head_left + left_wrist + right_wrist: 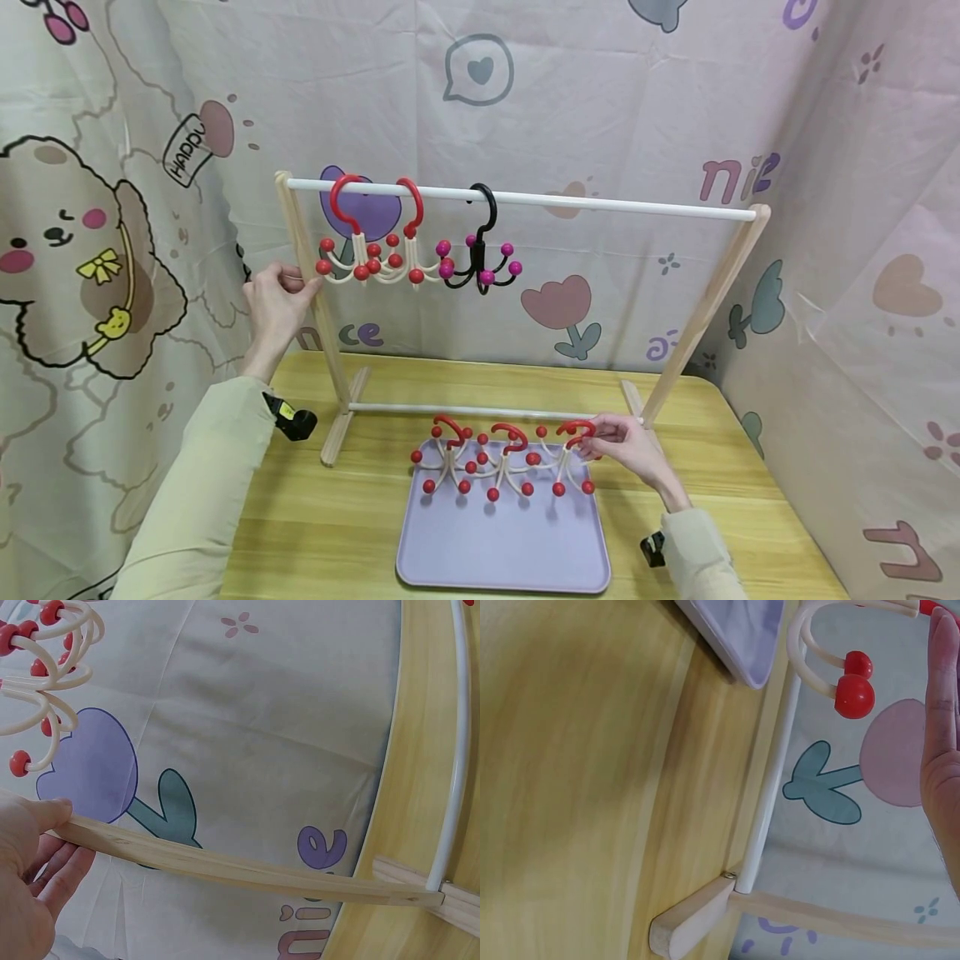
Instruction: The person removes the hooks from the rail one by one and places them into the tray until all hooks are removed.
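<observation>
A wooden rack stands on the table, and my left hand grips its left post just below the hanging pieces. In the left wrist view the thumb of that hand lies on the post. On the white top rod hang two cream hangers with red hooks and a black hanger with magenta balls. Three more red-hooked hangers lie on the lavender tray. My right hand pinches the hook of the rightmost one; its red balls show beside my right hand.
The rack's lower white bar runs just behind the tray, between wooden feet. The right post slants up near my right hand. Printed cloth walls close in the back and both sides of the wooden table.
</observation>
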A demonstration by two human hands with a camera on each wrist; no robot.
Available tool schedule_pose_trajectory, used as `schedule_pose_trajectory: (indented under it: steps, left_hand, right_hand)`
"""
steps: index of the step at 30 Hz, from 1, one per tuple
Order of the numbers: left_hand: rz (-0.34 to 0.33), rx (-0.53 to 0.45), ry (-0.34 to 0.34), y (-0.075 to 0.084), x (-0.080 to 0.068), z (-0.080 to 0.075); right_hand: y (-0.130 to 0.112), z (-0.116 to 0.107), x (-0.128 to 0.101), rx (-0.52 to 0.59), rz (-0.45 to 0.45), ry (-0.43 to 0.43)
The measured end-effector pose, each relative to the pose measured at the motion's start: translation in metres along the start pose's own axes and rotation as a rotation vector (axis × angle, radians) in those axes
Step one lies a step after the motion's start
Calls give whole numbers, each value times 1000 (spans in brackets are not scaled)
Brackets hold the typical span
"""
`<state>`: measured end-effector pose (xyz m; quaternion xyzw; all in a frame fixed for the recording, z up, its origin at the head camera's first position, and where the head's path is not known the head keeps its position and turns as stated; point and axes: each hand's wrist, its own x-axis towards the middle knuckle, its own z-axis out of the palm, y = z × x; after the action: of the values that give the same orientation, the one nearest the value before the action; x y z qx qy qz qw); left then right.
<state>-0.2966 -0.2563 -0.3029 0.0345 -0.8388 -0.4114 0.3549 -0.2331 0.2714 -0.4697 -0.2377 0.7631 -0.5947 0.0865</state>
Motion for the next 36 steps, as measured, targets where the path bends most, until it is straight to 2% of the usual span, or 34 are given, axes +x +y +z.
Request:
schedule_pose_trajectory:
  steps: [13,36]
  left_hand:
    - [-9,3,-3,0,0,-1]
    - [6,38,14,0,0,-1]
  right_hand:
    - [6,5,1,-13,101,-16]
    - [15,5,1,4,100,-26]
